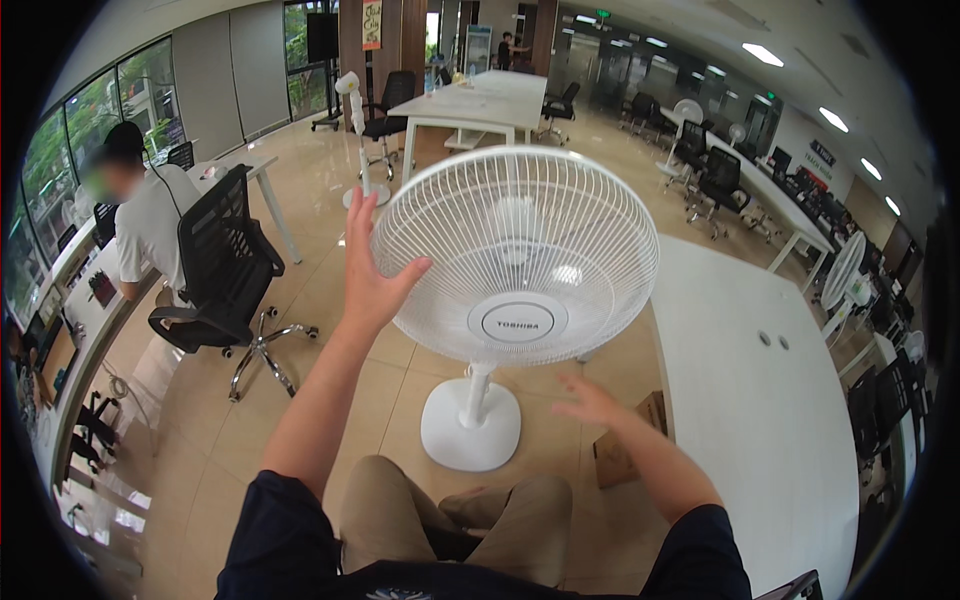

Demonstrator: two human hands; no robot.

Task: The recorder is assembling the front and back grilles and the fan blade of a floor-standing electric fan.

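A white pedestal fan (518,320) stands upright on the tiled floor in front of my knees. Its round wire grille faces me, with an oval badge at the middle and a rounded-square base (470,455) below. My left hand (375,270) is raised at the grille's left rim, thumb and fingers spread apart, holding nothing; whether it touches the wire I cannot tell. Lower down, to the right of the fan's pole, my right hand (590,400) reaches in below the grille. It looks a little blurred, its fingers stretched out and apart from the pole.
A white table (750,400) runs along my right, with a cardboard box (615,458) on the floor beside it. To the left, a person (150,215) sits at a desk near a black office chair (225,270). Another white fan (362,150) stands beyond, before a long white table (480,100).
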